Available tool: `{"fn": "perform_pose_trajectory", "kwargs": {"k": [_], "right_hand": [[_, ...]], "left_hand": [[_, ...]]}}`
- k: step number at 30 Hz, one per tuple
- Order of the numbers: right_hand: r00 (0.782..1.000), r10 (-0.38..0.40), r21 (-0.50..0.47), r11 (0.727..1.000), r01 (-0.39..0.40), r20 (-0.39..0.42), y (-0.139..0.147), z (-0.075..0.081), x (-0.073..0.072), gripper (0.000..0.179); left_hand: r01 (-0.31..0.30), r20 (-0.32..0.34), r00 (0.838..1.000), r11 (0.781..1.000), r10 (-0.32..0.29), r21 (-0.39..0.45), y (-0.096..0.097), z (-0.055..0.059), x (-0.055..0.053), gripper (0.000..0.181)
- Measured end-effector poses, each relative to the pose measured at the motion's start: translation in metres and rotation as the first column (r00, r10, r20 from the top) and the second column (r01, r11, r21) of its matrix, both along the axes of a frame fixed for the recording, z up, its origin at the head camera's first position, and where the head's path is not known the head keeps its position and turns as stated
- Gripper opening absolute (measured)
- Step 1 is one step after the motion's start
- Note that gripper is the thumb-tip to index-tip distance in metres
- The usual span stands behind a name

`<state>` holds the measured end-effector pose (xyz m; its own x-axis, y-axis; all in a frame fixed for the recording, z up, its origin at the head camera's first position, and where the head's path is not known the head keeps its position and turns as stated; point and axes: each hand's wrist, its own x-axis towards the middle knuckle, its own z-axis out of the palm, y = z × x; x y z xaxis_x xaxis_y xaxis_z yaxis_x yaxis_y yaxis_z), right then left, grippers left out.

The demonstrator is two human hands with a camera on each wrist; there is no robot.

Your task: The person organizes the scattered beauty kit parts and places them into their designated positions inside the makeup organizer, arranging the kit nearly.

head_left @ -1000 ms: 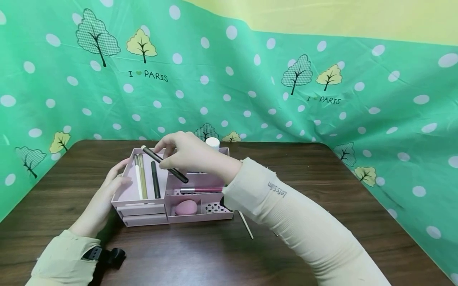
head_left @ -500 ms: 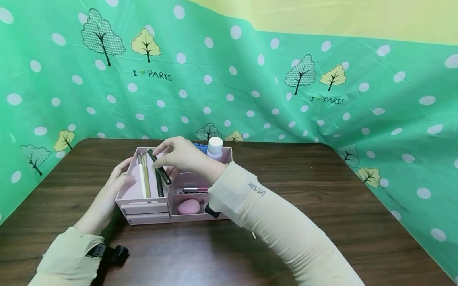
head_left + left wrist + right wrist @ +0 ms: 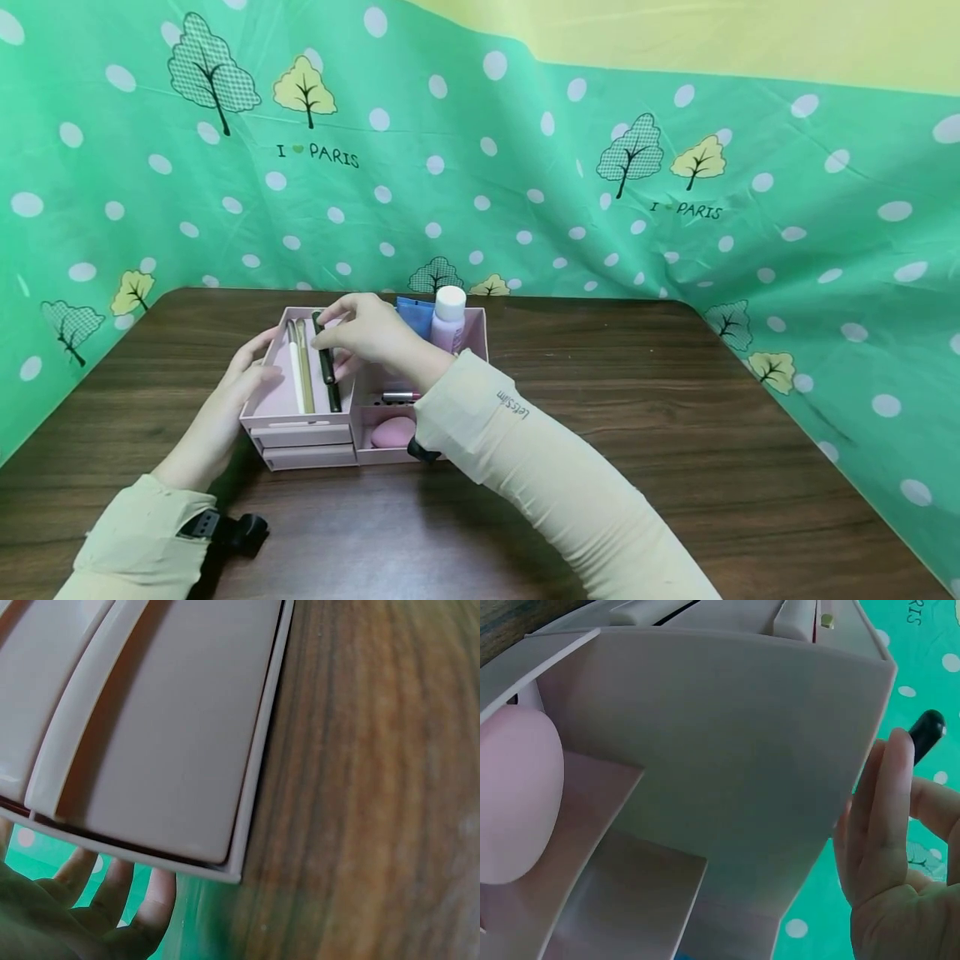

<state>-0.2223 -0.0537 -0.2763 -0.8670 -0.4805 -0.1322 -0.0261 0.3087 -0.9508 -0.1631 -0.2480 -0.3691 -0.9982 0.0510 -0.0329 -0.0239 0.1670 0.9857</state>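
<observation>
My right hand pinches a slim black pen-like stick over the top tray of a pink makeup organizer. Just below the stick lies a similar black one. A white brush and a gold brush rest side by side on the tray's left. In the right wrist view, the black end of the held stick shows past the fingertips. My left hand holds the organizer's left side, its thumb over the rim; in the left wrist view its fingers lie along the side wall.
A white-capped bottle and a blue tube stand in the organizer's back right. A pink sponge and a silver-and-pink tube lie in lower compartments. The brown table extends rightward to a green curtain.
My right hand has moved left and lowered the black stick over the tray, turning it from slanted to nearly in line with the other sticks. The left hand keeps its place on the organizer.
</observation>
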Motion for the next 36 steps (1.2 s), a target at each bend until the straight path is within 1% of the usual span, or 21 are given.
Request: {"fn": "perform_pose_trajectory", "kwargs": {"k": [5,9,13,18,20,25,30,33,36], "right_hand": [[1.0,-0.006,0.026,1.0,0.005,0.013,-0.002,-0.004,-0.001,0.03],[1.0,0.005,0.056,0.998,-0.005,-0.003,-0.002,-0.006,-0.002,0.031],[1.0,0.023,0.057,0.998,-0.022,-0.007,-0.003,-0.006,-0.002,0.033],[1.0,0.022,0.059,0.998,-0.021,-0.013,-0.001,-0.006,0.001,0.034],[0.999,0.021,0.05,0.999,-0.019,-0.027,0.0,-0.006,0.002,0.033],[0.998,0.044,0.008,0.999,-0.044,-0.044,0.006,-0.005,0.01,0.033],[0.997,0.074,-0.072,0.995,-0.074,0.007,0.017,-0.004,0.018,0.033],[0.995,0.095,-0.102,0.991,-0.091,0.037,0.024,-0.004,0.023,0.032],[0.991,0.13,-0.107,0.986,-0.127,0.022,0.032,-0.005,0.027,0.032]], "left_hand": [[0.003,-0.007,1.0,1.0,-0.003,0.001,0.001,-0.002,0.0,0.061],[0.002,-0.01,1.0,1.0,-0.002,0.002,0.002,-0.002,0.0,0.061],[-0.002,-0.014,1.0,1.0,0.002,0.006,0.002,-0.002,0.0,0.06],[-0.005,-0.017,1.0,1.0,0.005,0.007,0.002,-0.001,0.0,0.06],[-0.004,-0.02,1.0,1.0,0.004,0.005,0.002,-0.001,0.0,0.06],[-0.004,-0.027,1.0,1.0,0.004,-0.002,0.001,-0.002,-0.001,0.059],[-0.004,-0.017,1.0,1.0,0.004,0.0,0.0,-0.003,-0.002,0.059],[-0.003,-0.01,1.0,1.0,0.003,-0.002,-0.001,-0.003,-0.001,0.06],[-0.002,-0.01,1.0,1.0,0.002,-0.01,-0.001,-0.003,-0.001,0.06]]}}
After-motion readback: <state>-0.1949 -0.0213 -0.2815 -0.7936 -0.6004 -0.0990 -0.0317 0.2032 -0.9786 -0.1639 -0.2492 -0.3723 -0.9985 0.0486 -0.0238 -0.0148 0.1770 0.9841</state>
